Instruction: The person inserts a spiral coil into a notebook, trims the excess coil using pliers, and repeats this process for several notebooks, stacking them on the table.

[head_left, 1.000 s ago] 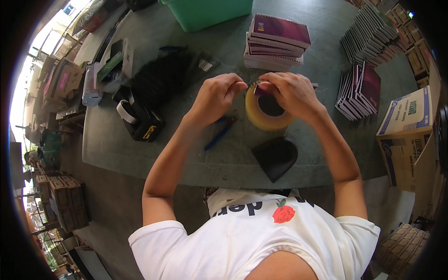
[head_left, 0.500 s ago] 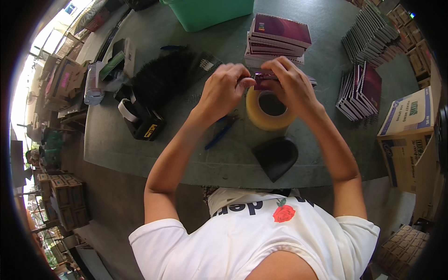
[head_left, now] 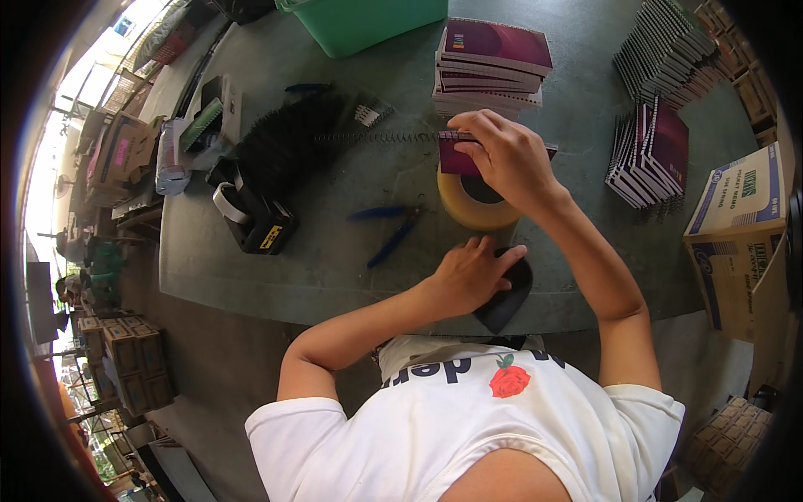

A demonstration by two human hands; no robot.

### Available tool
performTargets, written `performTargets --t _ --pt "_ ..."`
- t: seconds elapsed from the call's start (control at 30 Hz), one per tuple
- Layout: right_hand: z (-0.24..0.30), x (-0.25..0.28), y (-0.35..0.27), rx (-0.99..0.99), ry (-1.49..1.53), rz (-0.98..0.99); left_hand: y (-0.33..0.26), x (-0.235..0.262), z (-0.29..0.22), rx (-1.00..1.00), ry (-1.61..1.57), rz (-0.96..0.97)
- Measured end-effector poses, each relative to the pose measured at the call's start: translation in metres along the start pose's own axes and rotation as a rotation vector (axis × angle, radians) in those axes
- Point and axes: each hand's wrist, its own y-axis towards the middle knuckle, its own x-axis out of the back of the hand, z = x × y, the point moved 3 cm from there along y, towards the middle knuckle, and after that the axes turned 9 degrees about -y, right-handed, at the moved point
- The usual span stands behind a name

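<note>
My right hand (head_left: 506, 159) is closed on a small maroon notebook (head_left: 456, 157), fingers over its top edge. From that edge a dark wire coil (head_left: 381, 137) stretches out leftward over the table. The notebook is above a thick roll of yellowish tape (head_left: 468, 207). Nearer to me, my left hand (head_left: 473, 272) lies with fingers apart at the edge of a black rounded piece (head_left: 510, 297), partly covering it. Blue-handled pliers (head_left: 391, 234) rest to the left of the tape roll.
A stack of maroon notebooks (head_left: 493, 58) stands beyond my right hand, beside a green bin (head_left: 364, 25). Spiral-bound notebooks (head_left: 644, 159) are piled at right, near a cardboard box (head_left: 736, 226). At left are a black tape dispenser (head_left: 255, 213) and a heap of black coils (head_left: 288, 138).
My left hand has left the notebook and moved down toward me to the black piece. My right hand still holds the notebook, and the coil now shows extending left from it.
</note>
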Motion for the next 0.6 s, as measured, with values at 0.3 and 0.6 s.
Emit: performTargets --t 0.3,0.6 --pt "0.001 0.010 -0.005 0.035 0.006 0.062 0.012 0.131 0.042 -0.185 0.167 -0.613" --pt "-0.001 0.005 -0.007 -0.021 0.010 0.103 0.018 0.141 0.036 0.030 -0.111 -0.632"
